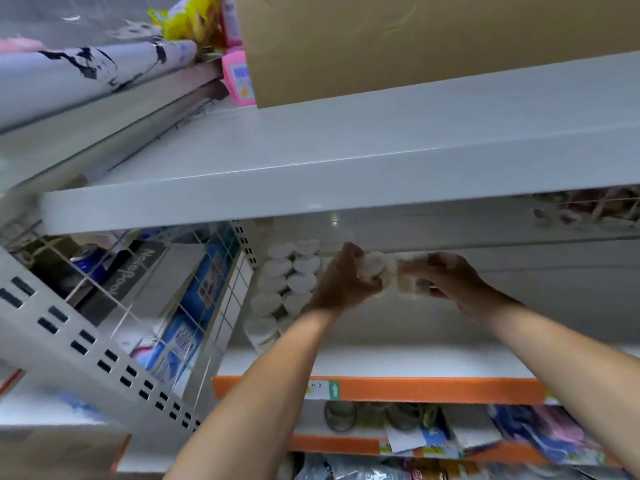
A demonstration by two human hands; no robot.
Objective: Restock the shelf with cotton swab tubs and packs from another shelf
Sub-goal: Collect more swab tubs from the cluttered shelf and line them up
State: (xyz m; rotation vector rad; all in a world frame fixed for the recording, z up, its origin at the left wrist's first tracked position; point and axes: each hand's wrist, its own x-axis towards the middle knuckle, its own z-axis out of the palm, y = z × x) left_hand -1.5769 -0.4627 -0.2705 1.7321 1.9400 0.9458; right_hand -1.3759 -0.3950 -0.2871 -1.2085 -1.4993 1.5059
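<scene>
Shop shelving fills my view, seen from below: a grey metal upper shelf (311, 161) carries a cardboard box (415, 39), and beneath it runs a white shelf (398, 358) with an orange price strip (433, 389) along its front edge. Both my bare arms reach up into the gap between the two.

My left hand (341, 282) curls its grip around a small round cotton swab tub (375, 268), and my right hand (450, 282) holds a second tub (410, 284) just beside it; the two tubs meet between my hands, blurred and pale. To their left, against a wire grid divider (194, 296), two rows of matching tubs (287, 282) already stand on the white shelf, running from front to back.

I judge this to be the placing step, with the restock partly done and much of the shelf to the right bare. My next move calls for setting these two tubs upright beside the standing rows, close against them without knocking them over, then letting go. Lower shelves hold mixed packets (485, 434) that I cannot identify.
</scene>
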